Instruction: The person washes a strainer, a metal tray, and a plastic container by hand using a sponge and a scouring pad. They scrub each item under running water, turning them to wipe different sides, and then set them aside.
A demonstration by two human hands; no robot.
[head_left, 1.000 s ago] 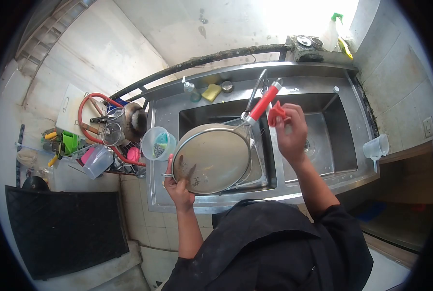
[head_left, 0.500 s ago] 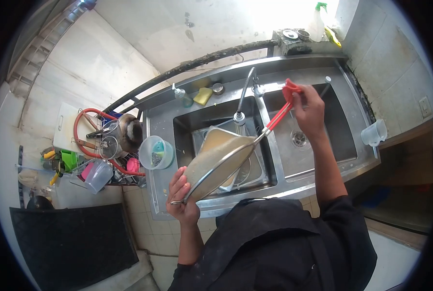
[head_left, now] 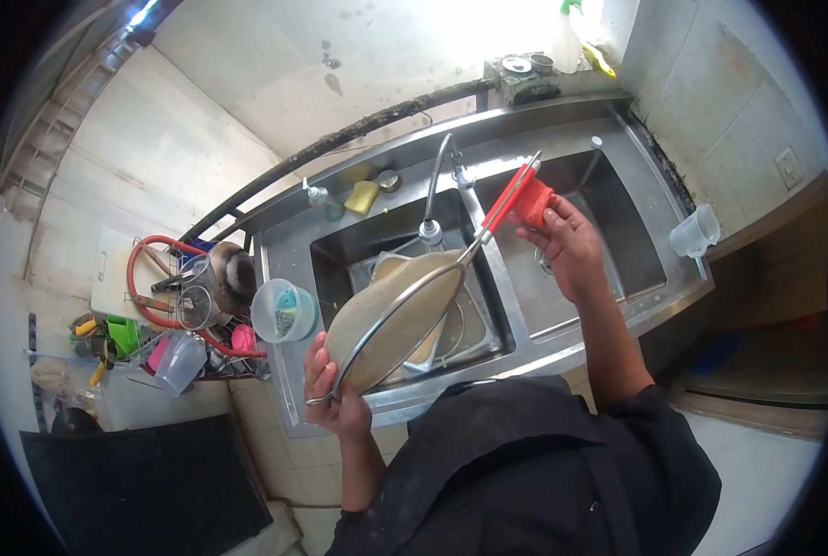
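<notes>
A large mesh strainer [head_left: 391, 320] with a metal rim and red handle [head_left: 507, 197] is held tilted over the left sink basin [head_left: 340, 262]. My left hand [head_left: 338, 394] grips its rim at the lower left, fingers on the mesh side. My right hand [head_left: 572, 243] pinches a red cloth or scrubber [head_left: 533, 202] beside the handle, above the right basin [head_left: 623, 232]. Behind the strainer, a tray [head_left: 460, 324] lies in the left basin, partly hidden. The faucet head [head_left: 430, 232] hangs just above the strainer.
A tub [head_left: 284, 310] with scrubbers stands left of the basins. A yellow sponge [head_left: 362, 196] and soap bottle [head_left: 326, 202] sit at the back edge. Pans and dishes [head_left: 233, 278] crowd a rack at left. A clear jug [head_left: 695, 232] is at the right edge.
The strainer has turned, so more of its bowl shows. My right hand has moved down off the handle's end, with the red item now beside the handle. The head view has shifted slightly.
</notes>
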